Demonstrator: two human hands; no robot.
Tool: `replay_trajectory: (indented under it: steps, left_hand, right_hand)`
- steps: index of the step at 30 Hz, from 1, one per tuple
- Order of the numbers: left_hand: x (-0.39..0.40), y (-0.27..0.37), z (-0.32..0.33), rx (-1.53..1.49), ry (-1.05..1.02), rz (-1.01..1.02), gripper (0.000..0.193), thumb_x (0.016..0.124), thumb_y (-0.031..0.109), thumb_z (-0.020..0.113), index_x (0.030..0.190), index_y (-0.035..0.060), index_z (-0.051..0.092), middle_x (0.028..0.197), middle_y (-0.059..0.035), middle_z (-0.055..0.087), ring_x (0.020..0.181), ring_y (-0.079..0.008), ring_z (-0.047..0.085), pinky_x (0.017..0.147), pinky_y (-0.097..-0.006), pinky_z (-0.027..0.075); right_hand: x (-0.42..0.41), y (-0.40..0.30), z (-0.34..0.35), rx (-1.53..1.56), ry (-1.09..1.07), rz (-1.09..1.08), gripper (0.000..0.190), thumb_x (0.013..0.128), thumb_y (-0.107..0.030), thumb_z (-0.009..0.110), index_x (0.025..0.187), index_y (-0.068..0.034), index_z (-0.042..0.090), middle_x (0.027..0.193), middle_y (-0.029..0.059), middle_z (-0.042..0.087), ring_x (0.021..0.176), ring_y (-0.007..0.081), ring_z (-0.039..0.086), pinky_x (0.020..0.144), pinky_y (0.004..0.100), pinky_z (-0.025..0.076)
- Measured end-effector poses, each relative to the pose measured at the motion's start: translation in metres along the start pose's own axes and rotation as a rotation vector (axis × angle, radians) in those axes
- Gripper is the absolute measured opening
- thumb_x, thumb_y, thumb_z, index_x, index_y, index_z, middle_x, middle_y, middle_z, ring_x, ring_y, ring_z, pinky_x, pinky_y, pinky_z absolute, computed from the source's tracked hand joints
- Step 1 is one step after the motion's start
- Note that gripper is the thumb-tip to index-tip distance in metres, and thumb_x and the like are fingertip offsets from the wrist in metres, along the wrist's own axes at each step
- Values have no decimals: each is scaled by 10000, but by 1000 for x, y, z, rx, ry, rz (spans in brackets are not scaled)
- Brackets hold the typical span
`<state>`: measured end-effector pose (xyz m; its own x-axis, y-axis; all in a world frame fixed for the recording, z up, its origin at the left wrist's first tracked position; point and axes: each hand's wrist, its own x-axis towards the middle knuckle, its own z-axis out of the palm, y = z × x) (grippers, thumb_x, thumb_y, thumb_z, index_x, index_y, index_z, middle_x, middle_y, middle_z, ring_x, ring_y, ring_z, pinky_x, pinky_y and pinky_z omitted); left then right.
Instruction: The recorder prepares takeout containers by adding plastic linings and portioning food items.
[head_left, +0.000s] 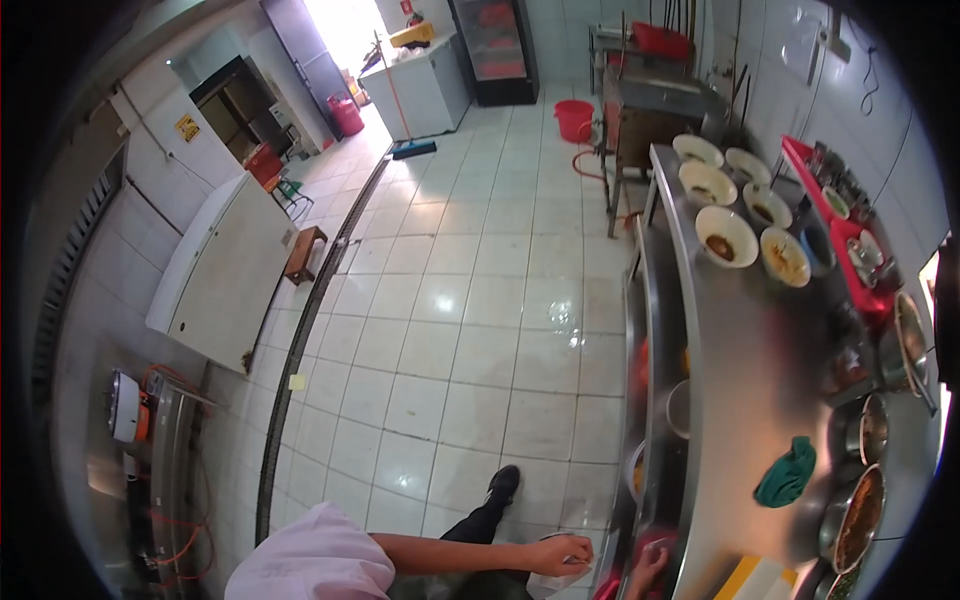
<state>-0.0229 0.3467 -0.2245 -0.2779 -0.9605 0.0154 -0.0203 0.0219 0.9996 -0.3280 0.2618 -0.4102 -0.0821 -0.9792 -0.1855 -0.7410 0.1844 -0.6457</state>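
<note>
My left hand is closed on a small, whitish, thin item, perhaps a bag or cloth, in front of my legs. At the edge of the steel counter is my right hand, partly cut off by the bottom rim, beside something red that is too blurred to name. A crumpled green cloth lies on the counter. Further along stand several white bowls, among them one with brown sauce and one with yellowish food.
Metal bowls of food line the counter's right side, below red trays. A floor drain runs along the left, beside a white chest freezer and a wooden stool. A red bucket and a broom are further off.
</note>
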Motion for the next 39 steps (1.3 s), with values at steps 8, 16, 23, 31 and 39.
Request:
replay_trajectory:
  steps: [8,16,23,31,39]
  left_hand:
    - [-4,5,-34,18,186,-6,130,821,67,598,747,-35,565,908,-118,578,782,-259,592,694,-352,466]
    - [-15,1,-30,-5,95,-93,144,854,76,589,760,-31,567,943,-105,575,845,-234,575,735,-322,459]
    - [-23,-4,-27,-31,143,-68,148,843,94,599,764,-28,572,902,-104,574,743,-226,576,669,-322,456]
    - [-22,-6,-34,38,155,-41,152,837,91,601,757,-32,563,895,-113,576,747,-241,580,667,-331,458]
    - [-27,2,-29,22,125,-73,135,826,78,602,753,-28,564,916,-112,582,808,-244,586,690,-343,461]
  right_hand:
    - [25,-26,10,50,25,8,518,894,-319,665,1278,-30,472,1191,194,577,1024,307,595,860,393,491]
    - [25,-58,-5,60,-9,81,368,951,-288,586,1218,-41,531,1131,184,618,995,306,618,845,390,493]
    - [16,-78,-14,181,23,52,286,954,-272,578,1098,-25,589,983,139,651,886,259,617,798,351,492]
    - [27,-77,-3,206,17,89,278,912,-269,646,1045,-26,618,945,92,660,832,209,611,764,337,491]
    - [19,-77,-3,148,-16,23,241,889,-242,680,989,-28,634,925,96,666,809,214,634,753,347,505]
